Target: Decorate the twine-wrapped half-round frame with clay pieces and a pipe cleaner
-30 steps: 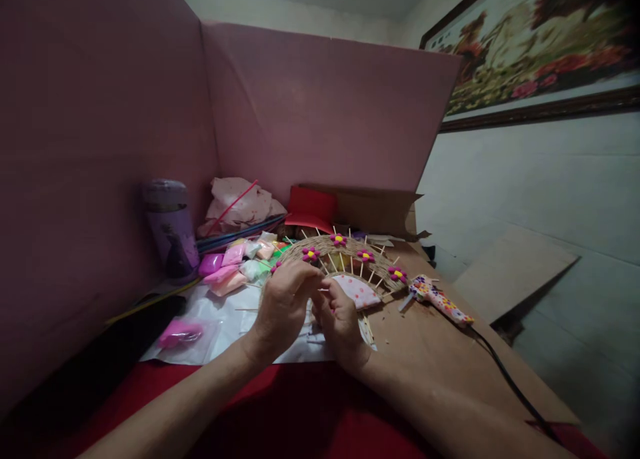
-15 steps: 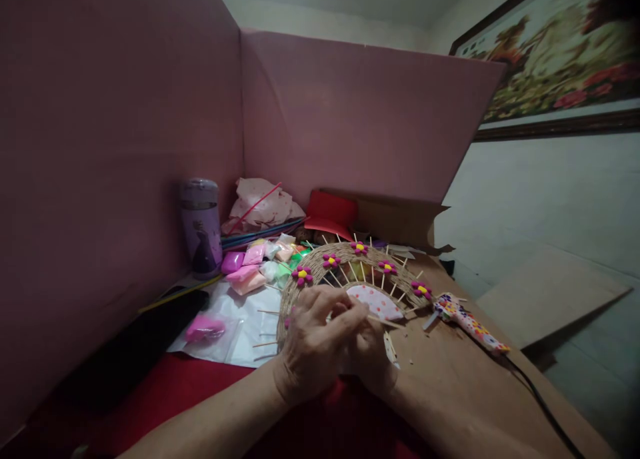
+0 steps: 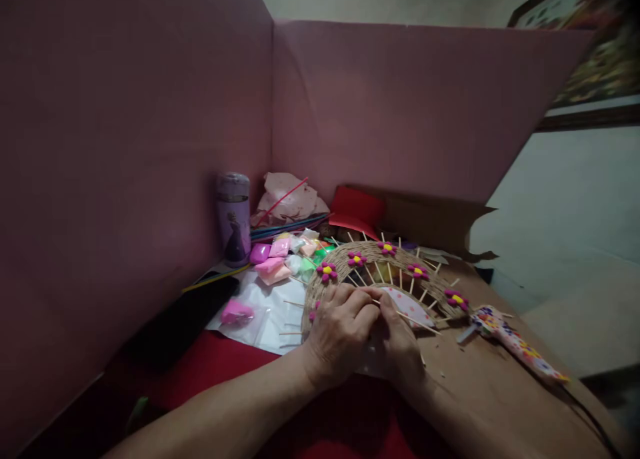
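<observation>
A thin wooden stick (image 3: 417, 322) slants down to the right from between my hands. My right hand (image 3: 400, 342) pinches it between thumb and fingers. My left hand (image 3: 340, 332) is closed, its fingertips meeting the right hand's; what they hold is hidden. Right behind both hands lies a half-round piece of woven twine (image 3: 345, 249) with short sticks poking out of it and magenta clay flowers (image 3: 357, 259) with yellow centres on it. A white, pink-dotted half-disc (image 3: 407, 307) forms its inner part. My hands cover the lower middle of the piece.
Clay packets (image 3: 273, 270) and a bagged pink lump (image 3: 237, 311) lie on a white sheet (image 3: 265, 302). A purple tumbler (image 3: 233, 219) stands back left. At right a flower-patterned glue gun (image 3: 517, 344) rests on brown cardboard (image 3: 465, 386). Pink panels (image 3: 400, 112) rise behind.
The view has swung left, so everything sits further right in the picture. My hands have come together lower down, and the wooden stick now shows sticking out to the right.
</observation>
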Available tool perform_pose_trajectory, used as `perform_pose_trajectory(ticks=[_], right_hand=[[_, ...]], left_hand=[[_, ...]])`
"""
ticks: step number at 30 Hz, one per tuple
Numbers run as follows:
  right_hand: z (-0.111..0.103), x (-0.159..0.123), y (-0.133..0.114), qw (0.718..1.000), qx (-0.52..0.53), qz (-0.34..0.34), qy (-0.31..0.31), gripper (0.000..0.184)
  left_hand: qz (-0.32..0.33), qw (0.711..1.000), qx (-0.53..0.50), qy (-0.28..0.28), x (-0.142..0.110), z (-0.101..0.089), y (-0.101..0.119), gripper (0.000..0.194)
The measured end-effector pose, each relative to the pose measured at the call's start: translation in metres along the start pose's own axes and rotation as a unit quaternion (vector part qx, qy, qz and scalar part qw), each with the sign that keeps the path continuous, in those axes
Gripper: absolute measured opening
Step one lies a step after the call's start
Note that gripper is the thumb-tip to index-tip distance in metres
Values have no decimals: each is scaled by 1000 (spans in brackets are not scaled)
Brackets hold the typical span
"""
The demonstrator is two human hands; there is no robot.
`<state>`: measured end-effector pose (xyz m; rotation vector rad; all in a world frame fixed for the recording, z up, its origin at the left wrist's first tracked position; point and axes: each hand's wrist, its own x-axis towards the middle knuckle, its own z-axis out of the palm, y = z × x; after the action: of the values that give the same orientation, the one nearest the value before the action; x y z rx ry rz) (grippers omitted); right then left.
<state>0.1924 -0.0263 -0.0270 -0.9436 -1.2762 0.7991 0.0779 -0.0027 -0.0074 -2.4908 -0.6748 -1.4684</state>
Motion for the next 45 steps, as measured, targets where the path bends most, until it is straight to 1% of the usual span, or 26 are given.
perform_pose_trajectory(ticks=[2,4,6,9,11,14,15,17,18,20,22,23,25,27,28,29,30,31,32,34,35,36,38,40,43,45], right_hand=[[-3,-4,-3,998,-64,-29,10,35],[-6,-6,-5,991,-120,-61,17,35],[-8,-6,-6,984,-152,-88,31,35],[-8,-4,-6,977,-167,-113,69,32],[-7,-1,-5,973,-167,-124,95,30],[-6,3,-5,974,-152,-130,105,26],[-5,4,-5,975,-149,-131,104,25],[-5,4,-4,976,-146,-130,99,24],[-5,4,-4,976,-144,-130,97,23],[-5,3,-4,976,-146,-132,94,22],[-6,3,-5,974,-159,-137,85,21],[-6,3,-5,972,-169,-142,80,21],[-7,2,-7,967,-188,-158,71,21],[-7,2,-8,962,-199,-176,65,20],[-7,1,-9,960,-203,-184,63,20],[-7,1,-9,958,-206,-192,59,19],[-7,1,-9,956,-209,-199,55,19],[-7,1,-9,954,-211,-204,52,19],[-8,0,-9,953,-214,-210,49,19],[-8,1,-8,951,-215,-217,48,20],[-9,1,-7,951,-215,-219,50,21],[-9,1,-7,950,-214,-218,56,21],[-10,2,-5,952,-214,-210,70,21],[-10,3,-4,953,-216,-198,80,21],[-11,4,-1,952,-221,-194,80,22],[-12,4,0,952,-221,-196,80,22]], left_hand=[[-17,999,-31,39,2,-3,0,18],[-49,993,-85,61,3,-6,-1,14],[-83,985,-129,75,4,-8,-3,16],[-115,977,-155,96,6,-14,-9,23],[-138,969,-160,129,9,-18,-15,22],[-193,954,-149,175,13,-23,-24,20],[-212,948,-159,177,15,-23,-26,19],[-267,920,-226,179,17,-22,-29,17],[-303,894,-284,169,18,-21,-30,18],[-371,825,-402,142,19,-19,-31,24],[-416,761,-482,121,20,-18,-32,32],[-428,741,-505,114,21,-19,-32,34],[-444,713,-533,103,22,-20,-33,34],[-455,700,-543,92,21,-20,-35,31],[-456,701,-542,85,20,-19,-35,29],[-454,709,-535,76,18,-18,-35,27],[-442,729,-519,66,16,-16,-34,24],[-419,759,-496,52,14,-14,-33,21],[-378,802,-462,36,11,-12,-31,18],[-246,894,-374,9,7,-9,-25,18],[-183,923,-338,-3,6,-8,-23,20],[-141,940,-311,-10,5,-8,-20,21],[-96,955,-280,-10,4,-9,-17,19],[-88,962,-258,4,4,-10,-15,17],[-82,971,-223,10,3,-11,-14,26],[-64,975,-212,6,2,-11,-13,31]])
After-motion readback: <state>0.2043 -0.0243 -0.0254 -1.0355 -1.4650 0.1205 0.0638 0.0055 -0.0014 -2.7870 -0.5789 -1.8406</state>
